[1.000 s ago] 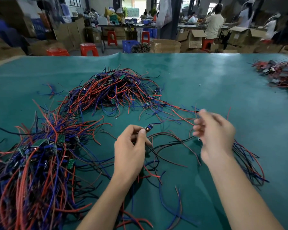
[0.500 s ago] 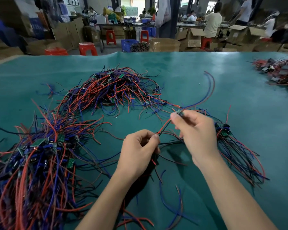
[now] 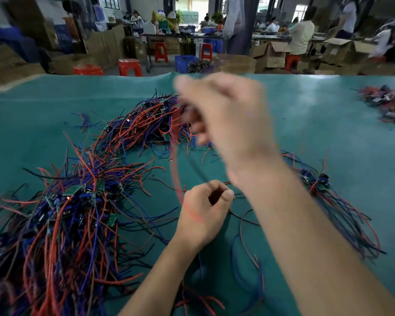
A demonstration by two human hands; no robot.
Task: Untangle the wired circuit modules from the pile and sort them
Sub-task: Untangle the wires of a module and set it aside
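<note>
A big tangled pile of red, blue and black wires with small green circuit modules (image 3: 62,210) covers the left of the teal table (image 3: 328,137) and runs up to the centre. My left hand (image 3: 203,213) rests low on the table, fingers curled round wires. My right hand (image 3: 226,124) is raised high and blurred by motion, pinching wire ends; a red wire (image 3: 175,169) and a dark wire arc from it down to my left hand. A sorted bundle of modules (image 3: 317,179) with trailing wires lies to the right, beside my right forearm.
Another heap of modules (image 3: 388,103) sits at the far right edge of the table. Loose blue and red wires (image 3: 249,258) lie near the front between my arms. Beyond the table are red stools, cardboard boxes and people at benches.
My right hand has swung up and away from my left hand, drawing the red and dark wires up into a long arc. My left hand has stayed low, still gripping.
</note>
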